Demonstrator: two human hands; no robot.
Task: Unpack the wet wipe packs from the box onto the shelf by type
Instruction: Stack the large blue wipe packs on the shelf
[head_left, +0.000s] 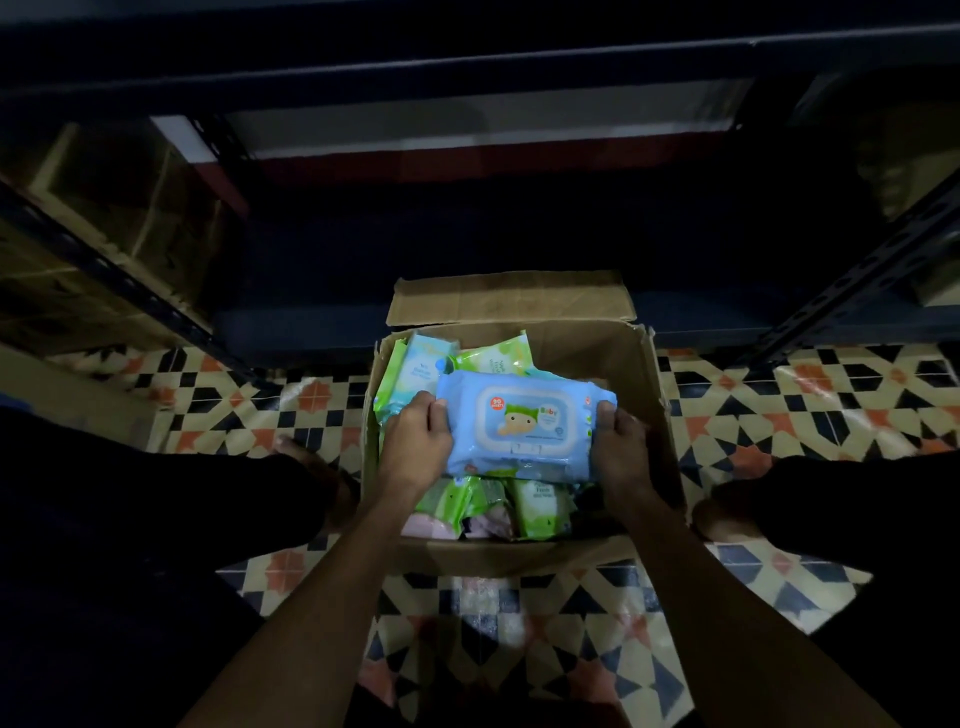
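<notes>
Blue baby-wipe pack sits level between both hands over the open cardboard box: left hand grips its left end, right hand its right end, above green packs.

Blue wipe pack (flat, label up) above box of green packs.

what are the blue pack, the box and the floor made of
Blue pack: seemingly soft plastic film, slightly glossy, crinkled at its ends, held by the left hand and right hand.
Box: brown corrugated cardboard, matte, with creased, torn flaps.
Floor: probably patterned tile, going by its repeating geometric print.
</notes>
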